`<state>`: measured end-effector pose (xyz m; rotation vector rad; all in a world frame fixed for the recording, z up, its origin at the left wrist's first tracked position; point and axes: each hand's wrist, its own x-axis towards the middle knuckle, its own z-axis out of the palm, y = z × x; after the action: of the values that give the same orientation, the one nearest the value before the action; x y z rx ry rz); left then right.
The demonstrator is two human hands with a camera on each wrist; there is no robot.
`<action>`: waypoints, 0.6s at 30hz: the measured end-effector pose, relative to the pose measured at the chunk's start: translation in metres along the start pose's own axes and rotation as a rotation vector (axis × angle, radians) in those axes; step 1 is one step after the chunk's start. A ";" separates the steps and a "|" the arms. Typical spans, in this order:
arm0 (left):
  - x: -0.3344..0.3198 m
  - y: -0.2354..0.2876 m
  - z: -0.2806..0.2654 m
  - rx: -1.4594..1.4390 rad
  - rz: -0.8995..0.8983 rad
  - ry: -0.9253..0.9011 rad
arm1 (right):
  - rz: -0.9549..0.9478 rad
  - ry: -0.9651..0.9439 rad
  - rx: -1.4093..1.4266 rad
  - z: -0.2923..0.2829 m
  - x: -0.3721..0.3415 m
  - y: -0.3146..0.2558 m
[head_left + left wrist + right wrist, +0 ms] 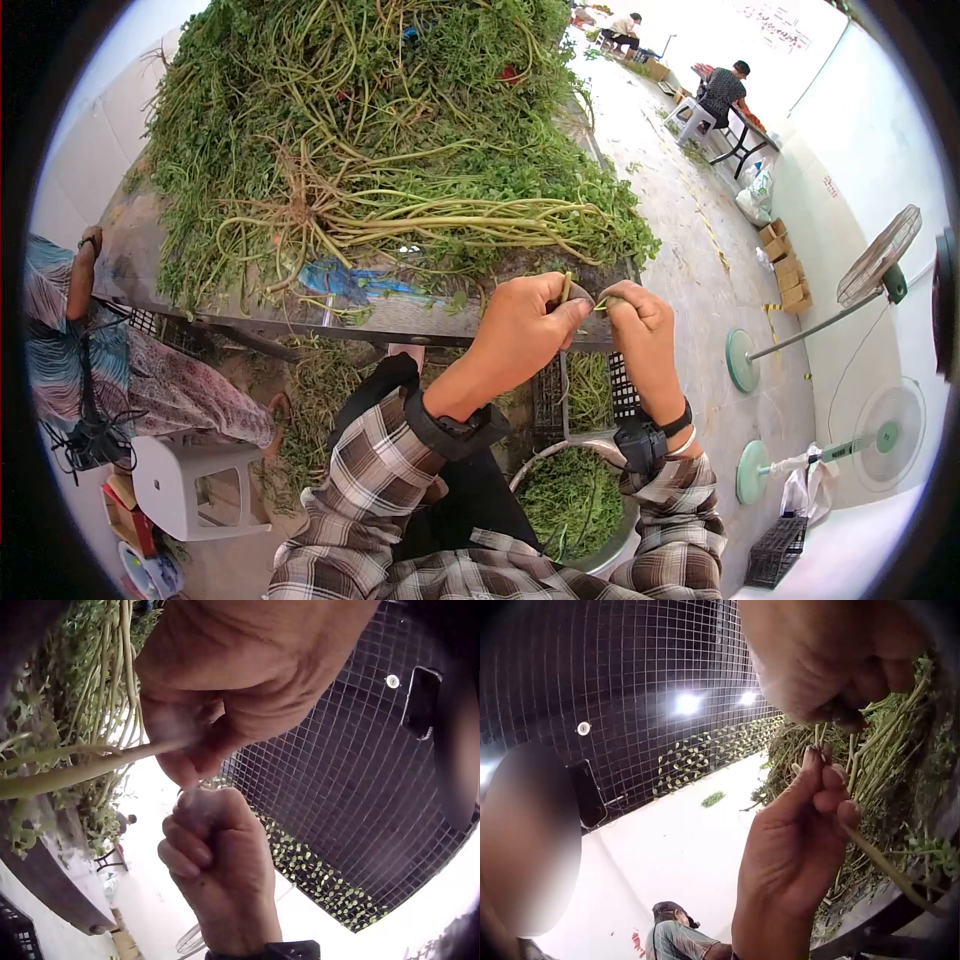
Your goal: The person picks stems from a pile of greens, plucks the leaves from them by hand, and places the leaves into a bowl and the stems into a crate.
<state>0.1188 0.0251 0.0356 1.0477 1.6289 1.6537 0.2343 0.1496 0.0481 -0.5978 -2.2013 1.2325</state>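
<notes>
In front of my chest, above the table's near edge, both hands are close together. My left hand (522,332) pinches a thick green plant stem (64,776) between thumb and fingers, and the stem's long end sticks out past the hand. Just beside it, the right hand (646,348) has curled fingers, with thumb and fingertip pinching a thin bit of stem right at the left fingertips. Beyond the hands, a big heap of leafy green stalks (400,150) covers the table (400,318). A bunch with brown roots (298,205) lies along the heap's near side.
Below my hands stands a round metal basin (627,525) of picked greens, beside a black crate (624,385). A white stool (195,485) and a person (85,330) are at left. Standing fans (742,360) are at right. Two people sit farther back.
</notes>
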 end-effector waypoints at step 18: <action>0.006 -0.004 -0.046 -0.912 0.072 0.132 | 0.401 -0.254 0.723 -0.006 -0.039 0.019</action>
<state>0.0760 0.0060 0.0350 0.5239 0.7145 2.2010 0.2700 0.1391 0.0247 -0.6054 -1.6576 2.2655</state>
